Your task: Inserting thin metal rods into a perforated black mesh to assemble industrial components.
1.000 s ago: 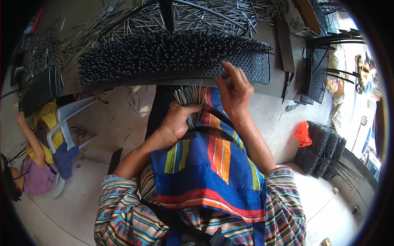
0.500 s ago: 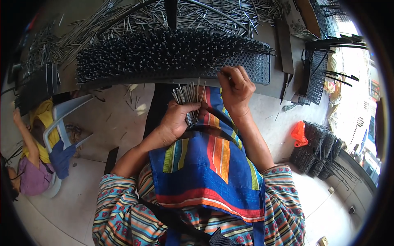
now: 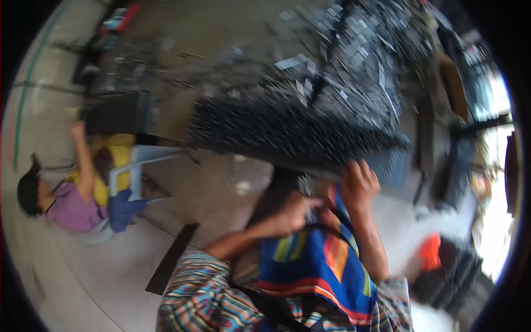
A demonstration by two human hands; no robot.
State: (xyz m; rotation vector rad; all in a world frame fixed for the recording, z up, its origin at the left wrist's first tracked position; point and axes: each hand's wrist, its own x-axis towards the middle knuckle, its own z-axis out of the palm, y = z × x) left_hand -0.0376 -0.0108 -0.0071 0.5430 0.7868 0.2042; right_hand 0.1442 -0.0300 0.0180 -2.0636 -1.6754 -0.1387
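Note:
My left hand (image 3: 291, 214) is closed around a bundle of thin metal rods (image 3: 305, 185), whose tops stick up above the fingers over my lap. Motion smears the picture, so single rods hardly show. At the front edge of the perforated rack (image 3: 391, 166), toward its right end, my right hand (image 3: 360, 185) is raised with its fingers curled together; whatever they pinch, if anything, is hidden. Dark upright rods (image 3: 282, 130) densely fill most of the rack, while its right end shows bare mesh. A striped blue apron (image 3: 310, 260) covers my lap.
Loose metal rods (image 3: 365, 66) are heaped on the table behind the rack. To the left, a person in purple (image 3: 74, 207) sits by a pale blue chair (image 3: 149, 155). An orange-red bag (image 3: 430, 252) lies beside a dark stack (image 3: 456, 276) on the right floor.
My view has swung left and tilted, shifting the scene right and down and blurring it. My left hand still grips the bundle; my right hand stays near the rack's right end.

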